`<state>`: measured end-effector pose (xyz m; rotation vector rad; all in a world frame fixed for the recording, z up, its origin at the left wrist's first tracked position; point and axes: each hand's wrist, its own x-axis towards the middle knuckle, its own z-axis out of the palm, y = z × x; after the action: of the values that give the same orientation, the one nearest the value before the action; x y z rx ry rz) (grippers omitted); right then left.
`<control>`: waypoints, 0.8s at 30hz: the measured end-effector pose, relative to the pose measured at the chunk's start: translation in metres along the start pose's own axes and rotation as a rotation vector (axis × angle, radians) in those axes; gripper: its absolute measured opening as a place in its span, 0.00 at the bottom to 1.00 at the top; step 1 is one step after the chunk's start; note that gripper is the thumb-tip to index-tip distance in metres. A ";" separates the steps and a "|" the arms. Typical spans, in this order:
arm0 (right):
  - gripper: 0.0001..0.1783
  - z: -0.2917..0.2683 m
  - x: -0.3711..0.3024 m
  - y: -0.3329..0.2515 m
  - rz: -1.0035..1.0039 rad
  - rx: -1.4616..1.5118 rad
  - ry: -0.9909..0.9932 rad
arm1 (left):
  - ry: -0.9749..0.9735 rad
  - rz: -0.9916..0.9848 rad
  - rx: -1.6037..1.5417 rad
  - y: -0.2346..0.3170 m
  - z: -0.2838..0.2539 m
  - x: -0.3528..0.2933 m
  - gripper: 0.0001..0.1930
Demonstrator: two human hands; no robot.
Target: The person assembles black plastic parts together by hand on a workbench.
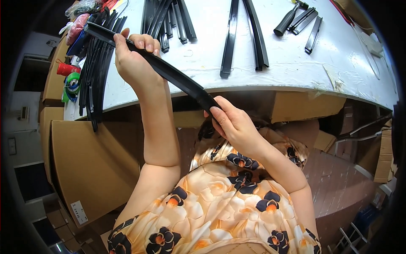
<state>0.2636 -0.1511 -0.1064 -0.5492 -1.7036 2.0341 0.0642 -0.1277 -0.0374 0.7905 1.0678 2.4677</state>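
A long black plastic trim strip (175,78) slants across in front of me, its far end up to the left and its near end by my lap. My left hand (136,57) grips it near the far end, thumb on one side and fingers over the other. At the lower end my right hand (231,120) pinches the strip between thumb and fingers; its tip is partly hidden there. The strip is held up off the white table (198,55), over its front edge.
More black strips (96,72) pile at the table's left edge, others (169,21) at the back, and two or three (253,38) lie mid-table. A black-handled hammer (287,21) and short black pieces (314,36) lie right. Tape rolls (72,84) and a cardboard box (93,165) stand left.
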 end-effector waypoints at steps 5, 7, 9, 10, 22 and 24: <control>0.11 -0.001 -0.005 -0.005 0.011 -0.063 -0.010 | -0.202 0.019 0.107 0.009 0.013 -0.007 0.15; 0.08 0.001 -0.008 -0.003 -0.036 -0.131 0.016 | -0.220 0.038 0.132 0.014 0.020 -0.013 0.16; 0.08 0.004 -0.013 -0.003 -0.043 -0.123 0.005 | -0.339 0.028 0.108 0.017 0.021 -0.015 0.16; 0.07 0.006 -0.015 -0.003 -0.047 -0.116 0.002 | -0.327 0.020 0.150 0.018 0.023 -0.018 0.16; 0.30 -0.010 0.018 -0.021 -0.604 -0.367 0.174 | -0.495 0.321 0.244 0.161 0.036 0.050 0.18; 0.22 -0.030 0.013 -0.026 -0.535 -0.142 0.309 | -0.602 0.436 0.330 0.199 0.033 0.082 0.20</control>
<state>0.2717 -0.1156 -0.0866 -0.3744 -1.5991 1.3866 0.0028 -0.1996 0.1582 1.8921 1.1545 2.1227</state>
